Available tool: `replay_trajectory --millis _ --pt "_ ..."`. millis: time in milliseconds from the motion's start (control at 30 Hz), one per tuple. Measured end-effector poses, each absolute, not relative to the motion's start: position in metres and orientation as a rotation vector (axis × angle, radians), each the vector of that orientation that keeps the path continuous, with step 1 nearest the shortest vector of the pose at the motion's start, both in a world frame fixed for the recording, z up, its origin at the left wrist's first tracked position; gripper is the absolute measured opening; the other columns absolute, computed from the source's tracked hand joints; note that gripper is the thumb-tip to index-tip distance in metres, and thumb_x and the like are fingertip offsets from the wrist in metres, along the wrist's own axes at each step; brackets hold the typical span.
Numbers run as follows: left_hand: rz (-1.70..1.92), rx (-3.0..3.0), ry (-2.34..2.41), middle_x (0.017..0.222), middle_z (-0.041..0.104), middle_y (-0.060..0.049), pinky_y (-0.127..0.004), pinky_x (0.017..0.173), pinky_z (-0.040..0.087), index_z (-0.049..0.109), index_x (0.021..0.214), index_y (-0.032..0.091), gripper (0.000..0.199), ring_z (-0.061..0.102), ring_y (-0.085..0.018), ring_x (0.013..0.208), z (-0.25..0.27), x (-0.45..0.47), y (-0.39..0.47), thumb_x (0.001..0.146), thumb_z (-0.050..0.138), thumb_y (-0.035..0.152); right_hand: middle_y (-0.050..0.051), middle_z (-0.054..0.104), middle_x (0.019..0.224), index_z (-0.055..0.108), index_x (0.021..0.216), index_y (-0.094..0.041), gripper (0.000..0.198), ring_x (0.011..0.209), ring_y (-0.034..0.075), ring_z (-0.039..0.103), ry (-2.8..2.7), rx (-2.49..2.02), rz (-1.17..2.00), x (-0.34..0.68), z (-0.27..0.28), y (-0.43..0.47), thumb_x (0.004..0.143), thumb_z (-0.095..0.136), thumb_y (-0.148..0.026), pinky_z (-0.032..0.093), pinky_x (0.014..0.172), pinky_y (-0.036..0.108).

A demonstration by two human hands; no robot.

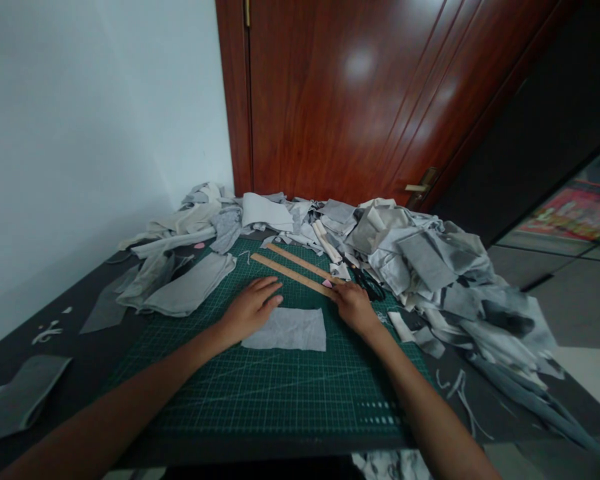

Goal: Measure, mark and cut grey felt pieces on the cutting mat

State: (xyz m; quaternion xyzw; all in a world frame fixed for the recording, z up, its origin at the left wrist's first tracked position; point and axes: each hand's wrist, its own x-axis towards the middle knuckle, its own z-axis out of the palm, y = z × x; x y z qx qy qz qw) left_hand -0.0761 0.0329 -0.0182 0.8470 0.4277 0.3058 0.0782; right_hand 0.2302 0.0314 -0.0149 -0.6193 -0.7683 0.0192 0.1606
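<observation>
A rectangular piece of grey cloth (295,330) lies flat on the green cutting mat (260,400). My left hand (250,307) is over the cloth's upper left corner, fingers stretched out and thumb apart, with nothing held. Beyond the cloth, two wooden rulers (293,275) lie slantwise and side by side. My right hand (355,305) has its fingers closed at the near end of the closer ruler. A small pink piece (327,283), like tailor's chalk, sits by those fingertips. Black-handled scissors (370,283) rest just beyond my right hand, partly against the scraps.
A large heap of grey and white cloth scraps (430,260) spreads along the right and back. More folded cloth (195,287) lies at the left, with another grey piece (25,393) near the front left. Thread bits (463,393) lie at right. A wooden door (340,100) stands behind.
</observation>
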Motion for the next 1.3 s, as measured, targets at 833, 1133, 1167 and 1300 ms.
replay_trajectory --millis 833,1133,1167,1300 --pt "0.33 2.579 1.042 0.076 0.071 0.001 -0.025 0.061 0.037 0.074 0.09 0.021 0.022 0.064 -0.016 0.069 0.021 -0.109 0.036 0.086 0.067 0.042 -0.004 0.052 0.075 0.057 0.087 -0.019 0.037 0.065 0.012 0.048 -2.011 -1.008 1.564 0.258 0.033 0.013 0.082 0.074 -0.051 0.036 0.059 0.024" --pt "0.136 2.59 1.084 0.079 0.071 0.0 -0.025 0.061 0.035 0.075 0.092 0.024 0.025 0.064 -0.017 0.071 0.045 -0.099 0.016 0.086 0.068 0.047 0.002 0.063 0.077 0.066 0.086 -0.017 0.029 0.075 0.019 0.061 -2.189 -1.184 0.985 0.249 0.008 0.026 0.096 0.057 -0.043 0.049 0.069 0.03" --pt "0.181 2.647 1.102 0.082 0.07 -0.001 -0.026 0.063 0.037 0.075 0.091 0.023 0.026 0.065 -0.018 0.075 0.045 -0.1 0.017 0.087 0.066 0.047 0.005 0.067 0.086 0.068 0.092 -0.017 0.027 0.084 0.021 0.064 -2.122 -1.21 0.764 0.244 0.002 0.029 0.099 0.053 -0.039 0.051 0.078 0.033" --pt "0.361 2.732 1.124 0.1 0.071 -0.005 -0.029 0.075 0.045 0.074 0.108 0.021 0.029 0.067 -0.022 0.091 0.037 -0.1 0.021 0.089 0.066 0.043 0.016 0.062 0.13 0.062 0.133 -0.017 0.036 0.12 0.028 0.057 -2.138 -1.296 0.126 0.231 -0.015 0.036 0.102 0.043 -0.024 0.044 0.104 0.044"
